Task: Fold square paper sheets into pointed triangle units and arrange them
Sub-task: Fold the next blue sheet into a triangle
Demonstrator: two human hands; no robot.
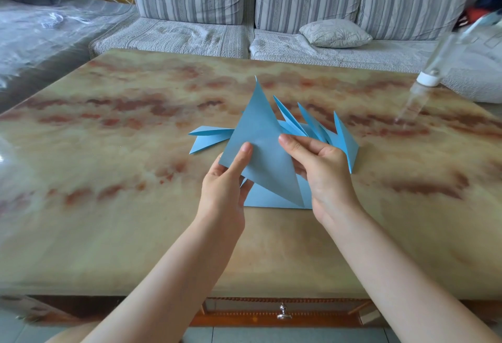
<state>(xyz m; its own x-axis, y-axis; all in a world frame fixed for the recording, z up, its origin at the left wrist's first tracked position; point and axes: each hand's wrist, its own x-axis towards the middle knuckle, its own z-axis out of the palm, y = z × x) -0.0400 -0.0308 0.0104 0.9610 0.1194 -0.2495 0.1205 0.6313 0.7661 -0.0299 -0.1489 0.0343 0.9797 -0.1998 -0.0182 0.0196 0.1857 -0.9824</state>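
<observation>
A blue paper sheet folded into a long pointed shape (260, 136) is held above the marble table (108, 152), its tip pointing away from me. My left hand (225, 188) pinches its lower left edge, thumb on top. My right hand (323, 169) grips its right side, thumb lying across the paper. Behind it, several finished blue pointed units (320, 131) stand in a row on the table, and two more (206, 137) lie flat to the left. A flat blue sheet (271, 198) lies under my hands.
A clear bottle with a white cap (426, 82) stands at the table's far right. A striped sofa (244, 3) with a small pillow (335, 33) runs behind the table. A drawer knob (284, 313) shows below the table's near edge.
</observation>
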